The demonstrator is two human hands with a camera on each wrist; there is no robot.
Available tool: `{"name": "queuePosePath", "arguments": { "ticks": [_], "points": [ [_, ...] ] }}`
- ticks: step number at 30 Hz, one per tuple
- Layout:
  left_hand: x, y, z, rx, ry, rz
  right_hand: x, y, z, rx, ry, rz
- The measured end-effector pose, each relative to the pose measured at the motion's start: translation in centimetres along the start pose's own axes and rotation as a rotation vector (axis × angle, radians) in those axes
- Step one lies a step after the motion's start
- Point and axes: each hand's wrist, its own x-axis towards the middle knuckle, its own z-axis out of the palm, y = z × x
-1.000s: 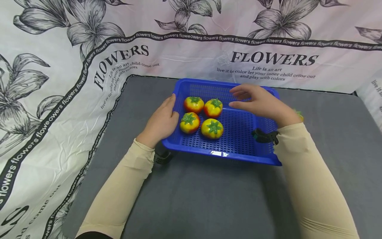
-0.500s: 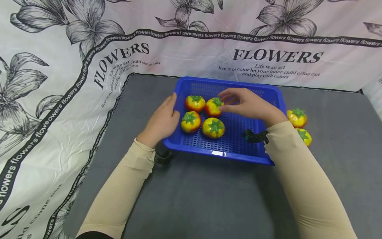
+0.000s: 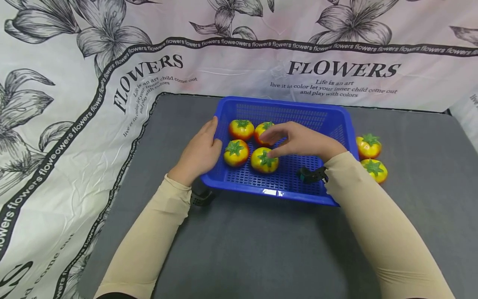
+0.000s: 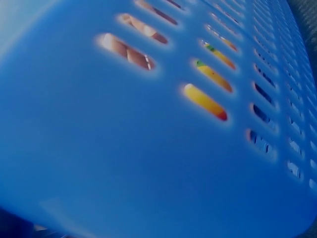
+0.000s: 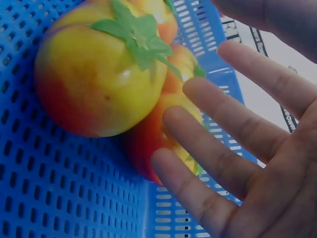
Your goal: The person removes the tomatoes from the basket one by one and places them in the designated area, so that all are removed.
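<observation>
Four red-and-yellow fruits (image 3: 264, 161) sat in the left half of the blue basket (image 3: 239, 187), and over the right-hand pair hung the right hand (image 3: 300, 141), fingers (image 5: 218, 151) spread wide, contact too close to call! Over on the far side, the left hand (image 3: 198, 154) lay against the basket's left wall, index finger straight, others hidden. Two more fruits (image 3: 369, 147) stood on the counter (image 3: 242, 249), just right.

6 toms (image 3: 236, 153), 1 bskt (image 3: 239, 186), 2 hands (image 3: 198, 154).
</observation>
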Motion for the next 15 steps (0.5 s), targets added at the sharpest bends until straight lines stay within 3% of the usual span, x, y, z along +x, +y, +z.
{"name": "queuePosePath", "arguments": {
  "ticks": [15],
  "points": [
    [-0.08, -0.06, -0.4, -0.018, -0.012, -0.001, 0.02, -0.44, 0.46, -0.064, -0.05, 0.006]
  ]
}}
